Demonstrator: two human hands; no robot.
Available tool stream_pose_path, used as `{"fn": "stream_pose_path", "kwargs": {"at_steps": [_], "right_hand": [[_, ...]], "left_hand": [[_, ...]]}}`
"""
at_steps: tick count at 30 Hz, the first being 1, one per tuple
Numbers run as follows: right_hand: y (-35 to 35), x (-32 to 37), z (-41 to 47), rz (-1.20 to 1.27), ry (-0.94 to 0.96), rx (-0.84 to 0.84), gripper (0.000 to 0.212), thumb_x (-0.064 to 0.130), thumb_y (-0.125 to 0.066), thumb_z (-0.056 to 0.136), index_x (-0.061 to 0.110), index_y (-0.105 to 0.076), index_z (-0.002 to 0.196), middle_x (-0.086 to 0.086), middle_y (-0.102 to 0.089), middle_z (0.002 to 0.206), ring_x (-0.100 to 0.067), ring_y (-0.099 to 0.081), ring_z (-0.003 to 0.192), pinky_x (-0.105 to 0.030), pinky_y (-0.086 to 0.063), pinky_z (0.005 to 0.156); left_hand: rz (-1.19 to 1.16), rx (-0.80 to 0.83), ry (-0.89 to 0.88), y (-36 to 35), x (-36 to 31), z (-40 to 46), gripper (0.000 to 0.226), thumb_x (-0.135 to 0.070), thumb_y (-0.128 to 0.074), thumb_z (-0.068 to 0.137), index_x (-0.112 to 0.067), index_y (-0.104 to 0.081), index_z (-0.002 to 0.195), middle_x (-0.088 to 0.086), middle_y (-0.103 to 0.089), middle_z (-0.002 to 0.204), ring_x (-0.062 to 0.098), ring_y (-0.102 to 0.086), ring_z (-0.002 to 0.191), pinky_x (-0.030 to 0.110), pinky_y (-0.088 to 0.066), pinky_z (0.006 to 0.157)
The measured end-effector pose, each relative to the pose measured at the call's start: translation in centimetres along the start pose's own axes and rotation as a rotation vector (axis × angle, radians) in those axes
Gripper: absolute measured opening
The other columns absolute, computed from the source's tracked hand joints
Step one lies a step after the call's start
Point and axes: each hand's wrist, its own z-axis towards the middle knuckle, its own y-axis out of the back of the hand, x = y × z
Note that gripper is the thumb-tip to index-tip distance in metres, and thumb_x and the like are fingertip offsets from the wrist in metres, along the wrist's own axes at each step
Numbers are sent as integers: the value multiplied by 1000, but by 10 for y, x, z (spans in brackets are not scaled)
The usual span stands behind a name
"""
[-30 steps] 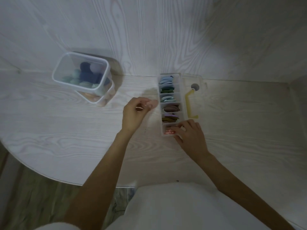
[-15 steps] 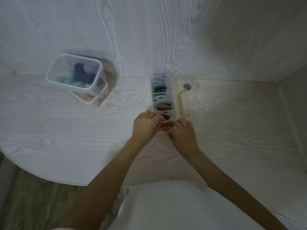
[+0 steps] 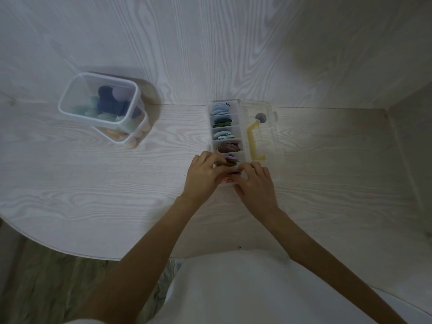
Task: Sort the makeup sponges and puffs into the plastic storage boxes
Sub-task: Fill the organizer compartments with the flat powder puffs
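Observation:
A clear divided box (image 3: 240,127) lies on the table with puffs sorted by colour in its compartments: pale blue (image 3: 220,110), green (image 3: 222,124), light blue, mauve (image 3: 228,148) and brown. Its lid (image 3: 266,134) with a yellow handle (image 3: 253,141) lies open to the right. My left hand (image 3: 203,176) curls over the nearest compartment, fingers pinched on a pink puff (image 3: 228,180) there. My right hand (image 3: 256,183) grips the box's near end beside it. Most of the nearest compartment is hidden by both hands.
Two clear tubs (image 3: 70,99) stand stacked at the back left, the upper with dark blue, lilac and green sponges, the lower with peach ones. A wall runs along the table's back and right side. The table's curved front edge (image 3: 58,246) is near my body.
My left hand has come right from mid-table with the pink puff to the box's nearest compartment, meeting my right hand, which has stayed at the box's near end.

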Motion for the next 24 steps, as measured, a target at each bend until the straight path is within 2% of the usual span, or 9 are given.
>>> {"fn": "stream_pose_path", "kwargs": {"at_steps": [5,9,12,19,24], "right_hand": [[0,-1,-1,4,20,-10,14,11,-70,73,16,-67,86,-2,-64,92,-24,-51,87,-31,-30,72],[2,0,-3,5,17,-22,17,14,-58,78,18,-67,92,-1,-64,95,-22,-47,90,-30,-30,73],[3,0,-2,-11,16,9,19,13,-66,76,17,-67,94,-2,-65,94,-24,-50,89,-31,-30,73],[5,-1,-3,-47,38,27,23,5,-67,70,15,-66,91,-1,-67,90,-26,-57,85,-31,-30,72],[6,-4,-4,-35,7,30,24,5,-67,69,16,-66,90,0,-66,89,-26,-54,91,-32,-31,74]], "left_hand": [[32,165,-52,-1,-8,8,27,-31,-48,87,-27,-73,99,-1,-64,100,19,-46,95,29,-31,72],[-7,84,-42,4,-5,-3,30,-14,-53,82,-23,-70,105,-1,-65,104,19,-48,97,30,-34,74],[13,109,-47,4,-5,-11,37,-9,-53,78,-22,-67,110,1,-65,107,20,-48,99,30,-34,76],[1,184,88,1,-10,-6,34,-24,-42,86,-29,-69,106,-3,-63,111,19,-45,105,34,-35,80],[43,219,74,-1,-8,-5,29,-30,-46,86,-30,-69,105,-2,-61,116,21,-46,106,38,-36,81]]}}
